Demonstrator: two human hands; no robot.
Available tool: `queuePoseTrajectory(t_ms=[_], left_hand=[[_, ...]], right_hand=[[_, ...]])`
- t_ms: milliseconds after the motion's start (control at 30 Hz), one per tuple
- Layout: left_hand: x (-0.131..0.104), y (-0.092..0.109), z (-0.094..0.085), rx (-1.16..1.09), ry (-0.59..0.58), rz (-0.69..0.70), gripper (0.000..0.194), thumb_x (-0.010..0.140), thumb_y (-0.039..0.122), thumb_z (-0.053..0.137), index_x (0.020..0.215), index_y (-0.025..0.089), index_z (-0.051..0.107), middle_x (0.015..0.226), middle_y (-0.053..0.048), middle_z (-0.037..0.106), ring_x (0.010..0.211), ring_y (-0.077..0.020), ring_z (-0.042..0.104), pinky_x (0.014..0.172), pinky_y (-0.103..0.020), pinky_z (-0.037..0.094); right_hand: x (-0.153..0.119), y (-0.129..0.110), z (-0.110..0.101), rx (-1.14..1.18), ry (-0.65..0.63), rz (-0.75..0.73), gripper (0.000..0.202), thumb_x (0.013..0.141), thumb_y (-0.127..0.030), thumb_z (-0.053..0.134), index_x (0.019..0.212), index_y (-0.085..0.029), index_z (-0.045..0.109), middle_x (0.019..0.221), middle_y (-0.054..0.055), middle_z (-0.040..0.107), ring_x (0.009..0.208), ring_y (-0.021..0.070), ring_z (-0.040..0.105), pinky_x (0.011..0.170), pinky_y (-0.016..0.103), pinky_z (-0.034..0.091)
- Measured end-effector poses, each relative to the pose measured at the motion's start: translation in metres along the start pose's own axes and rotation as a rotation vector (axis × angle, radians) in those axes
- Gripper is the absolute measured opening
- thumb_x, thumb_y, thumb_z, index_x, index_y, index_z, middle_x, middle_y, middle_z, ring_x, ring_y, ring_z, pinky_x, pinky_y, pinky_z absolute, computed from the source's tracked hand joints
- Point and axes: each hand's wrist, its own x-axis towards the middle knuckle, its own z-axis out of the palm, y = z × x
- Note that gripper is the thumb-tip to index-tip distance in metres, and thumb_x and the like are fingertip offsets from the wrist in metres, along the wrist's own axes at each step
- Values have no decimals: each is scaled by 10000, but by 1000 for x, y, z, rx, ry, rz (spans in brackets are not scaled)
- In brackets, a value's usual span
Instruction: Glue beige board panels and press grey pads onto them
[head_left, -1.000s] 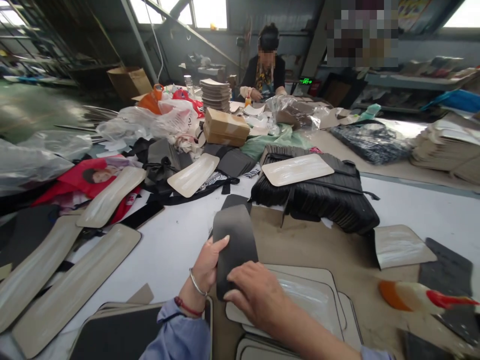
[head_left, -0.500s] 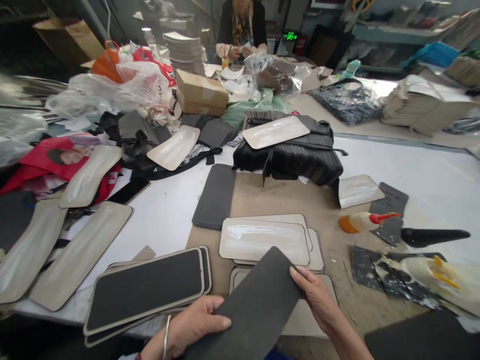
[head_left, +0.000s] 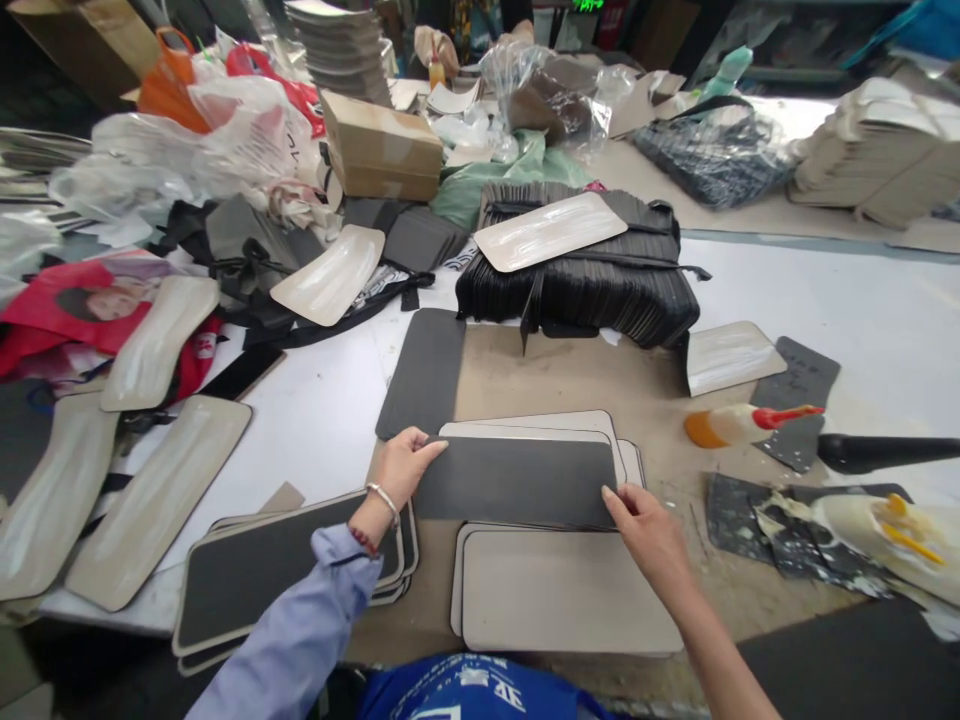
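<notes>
A dark grey rectangular sheet [head_left: 517,482] is held level between my two hands, over a pile of beige rounded panels [head_left: 544,425] with dark edges. My left hand [head_left: 405,462] pinches its upper left corner, thumb on top. At the right end, my right hand [head_left: 645,520] grips the edge between thumb and fingers. Nearer to me lies a second pile of beige panels [head_left: 570,590], its top face plain. Left of it, partly behind my left forearm, are stacked beige panels with dark sheets on top [head_left: 255,570].
A strapped bundle of black sheets [head_left: 577,300] stands behind. To the right lie a red-tipped glue bottle [head_left: 727,425], a black-handled tool [head_left: 885,452] and a glue-smeared container [head_left: 885,530]. Glue-streaked panels [head_left: 161,500] rest at left. Another person's hands [head_left: 435,48] show at the far side.
The dark sheet has moved forward from a slanted position near my body and now lies level over the beige pile. My left hand has moved to its far left corner. The view has tilted down.
</notes>
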Motion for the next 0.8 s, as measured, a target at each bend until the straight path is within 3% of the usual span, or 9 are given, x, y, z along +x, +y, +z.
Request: queuePoseTrajectory(t_ms=[100, 267, 500, 800], left_hand=[[19, -1, 18, 245, 51, 102, 290, 616, 347, 671, 506, 197, 449, 475, 64, 422, 495, -99, 381, 524, -229, 280], [26, -12, 33, 379, 22, 173, 244, 710, 351, 584, 570, 210, 442, 514, 56, 438, 520, -113, 396, 562, -240, 294], [26, -22, 36, 368, 21, 184, 214, 714, 391, 556, 617, 216, 479, 559, 43, 502, 553, -125, 460, 585, -239, 338], [21, -17, 40, 297, 105, 107, 215, 651, 396, 615, 660, 211, 506, 583, 41, 516, 577, -138, 491, 614, -261, 385]], right_hand=[[10, 11, 14, -219, 71, -67, 303, 804, -464, 393, 619, -224, 410, 668, 16, 468, 630, 164, 419, 588, 290, 308], [21, 32, 32, -374, 143, -99, 296, 820, -439, 382, 635, -217, 444, 704, 36, 464, 691, 186, 449, 624, 307, 342], [26, 34, 34, -310, 120, -49, 261, 817, -387, 442, 622, -213, 433, 690, 30, 476, 701, 177, 461, 667, 294, 358], [29, 22, 30, -457, 46, 35, 224, 852, -318, 445, 702, -175, 532, 766, 56, 528, 743, 172, 496, 673, 276, 345]])
